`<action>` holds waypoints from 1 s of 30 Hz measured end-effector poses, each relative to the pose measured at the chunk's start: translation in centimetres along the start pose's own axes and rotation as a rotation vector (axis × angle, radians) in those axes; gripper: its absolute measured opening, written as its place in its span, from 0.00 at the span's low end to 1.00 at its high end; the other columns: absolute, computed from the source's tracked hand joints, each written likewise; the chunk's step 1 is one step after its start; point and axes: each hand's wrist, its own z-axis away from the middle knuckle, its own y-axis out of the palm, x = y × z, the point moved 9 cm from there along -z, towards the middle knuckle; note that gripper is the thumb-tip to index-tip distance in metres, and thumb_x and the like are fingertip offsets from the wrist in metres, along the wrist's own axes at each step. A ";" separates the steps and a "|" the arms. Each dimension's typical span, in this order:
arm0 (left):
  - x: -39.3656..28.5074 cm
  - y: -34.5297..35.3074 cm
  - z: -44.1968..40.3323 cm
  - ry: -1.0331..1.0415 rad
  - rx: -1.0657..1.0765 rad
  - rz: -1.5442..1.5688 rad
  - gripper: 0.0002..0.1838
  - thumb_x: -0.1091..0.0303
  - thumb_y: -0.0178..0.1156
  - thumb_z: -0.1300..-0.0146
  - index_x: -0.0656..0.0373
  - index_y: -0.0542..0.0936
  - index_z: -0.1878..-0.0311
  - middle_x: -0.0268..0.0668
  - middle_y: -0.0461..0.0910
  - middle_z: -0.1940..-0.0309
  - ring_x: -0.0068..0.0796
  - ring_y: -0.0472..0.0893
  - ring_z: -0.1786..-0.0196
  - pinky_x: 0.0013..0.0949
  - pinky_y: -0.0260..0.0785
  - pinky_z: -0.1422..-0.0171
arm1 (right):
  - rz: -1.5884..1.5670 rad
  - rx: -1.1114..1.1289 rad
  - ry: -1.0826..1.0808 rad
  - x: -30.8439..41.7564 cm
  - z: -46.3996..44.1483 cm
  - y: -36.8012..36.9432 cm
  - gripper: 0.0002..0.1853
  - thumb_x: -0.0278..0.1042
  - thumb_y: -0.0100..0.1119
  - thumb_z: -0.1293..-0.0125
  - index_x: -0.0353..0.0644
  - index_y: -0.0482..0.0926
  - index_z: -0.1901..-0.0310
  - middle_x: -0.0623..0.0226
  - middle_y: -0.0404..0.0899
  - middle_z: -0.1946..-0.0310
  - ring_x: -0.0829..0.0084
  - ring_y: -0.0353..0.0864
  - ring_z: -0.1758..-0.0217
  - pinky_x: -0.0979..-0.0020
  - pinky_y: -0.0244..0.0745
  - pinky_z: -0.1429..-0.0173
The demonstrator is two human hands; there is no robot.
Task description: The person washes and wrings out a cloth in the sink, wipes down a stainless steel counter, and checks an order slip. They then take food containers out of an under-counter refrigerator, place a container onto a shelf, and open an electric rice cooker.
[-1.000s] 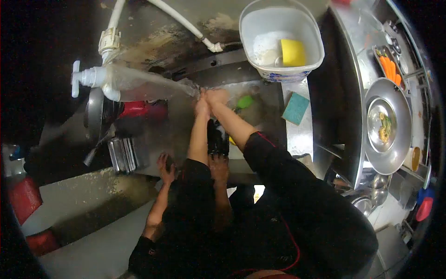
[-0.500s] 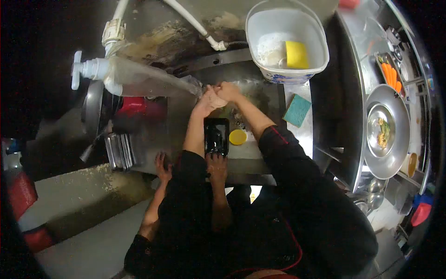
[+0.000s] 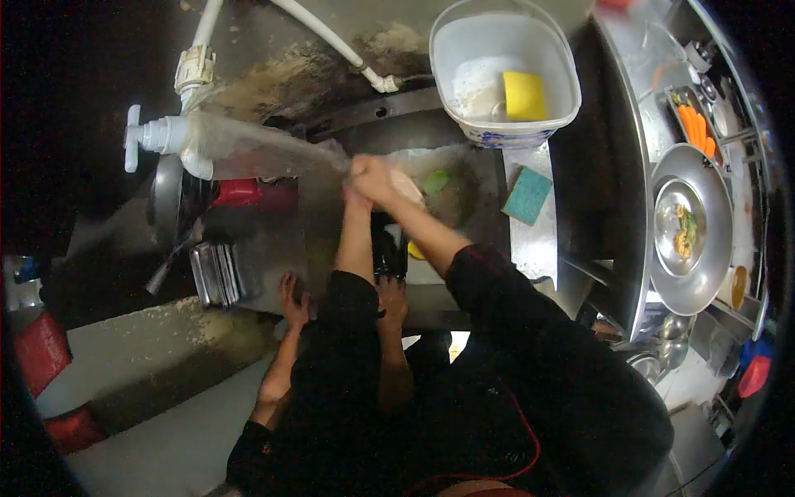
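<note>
Clear plastic sleeve (image 3: pixel 265 151) on the white plastic tap (image 3: pixel 170 137), over the steel sink, free end right by the hands; contact unclear. Right hand (image 3: pixel 373 179) sits on top of the left hand (image 3: pixel 354 197), the two touching. Right fingers look curled in, blurred; can't tell if they pinch anything. Left fingers mostly hidden, can't tell their state. Pale rounded item (image 3: pixel 407 187) just beside the right wrist, too blurred to identify. Glossy black rectangular tray (image 3: pixel 387 253) below the hands, co-worker's hand (image 3: pixel 392 301) at its near edge. Green blurred item (image 3: pixel 436 181) right of the hands
</note>
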 end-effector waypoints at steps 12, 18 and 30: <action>4.5 -2.3 -1.3 -0.272 0.246 -0.262 0.24 0.50 0.56 0.39 0.54 0.70 0.45 0.33 0.73 0.51 0.30 0.73 0.49 0.35 0.66 0.44 | 0.216 0.012 -0.397 4.3 0.7 -1.0 0.12 0.38 0.58 0.46 0.36 0.77 0.71 0.48 0.78 0.71 0.45 0.76 0.58 0.56 0.71 0.55; -4.2 0.0 1.2 0.187 0.033 -0.958 0.29 0.50 0.54 0.37 0.59 0.66 0.40 0.34 0.71 0.46 0.28 0.69 0.43 0.32 0.60 0.39 | 0.164 0.367 0.077 -5.4 -3.5 -1.8 0.19 0.51 0.61 0.42 0.40 0.81 0.73 0.59 0.81 0.73 0.62 0.80 0.65 0.65 0.73 0.59; 3.7 -6.2 -3.5 -0.165 0.122 -0.203 0.21 0.53 0.43 0.33 0.54 0.67 0.43 0.34 0.73 0.51 0.32 0.72 0.47 0.34 0.68 0.45 | 0.197 -0.143 0.057 1.1 0.8 -0.1 0.13 0.34 0.61 0.56 0.38 0.81 0.67 0.49 0.78 0.76 0.52 0.79 0.73 0.62 0.73 0.66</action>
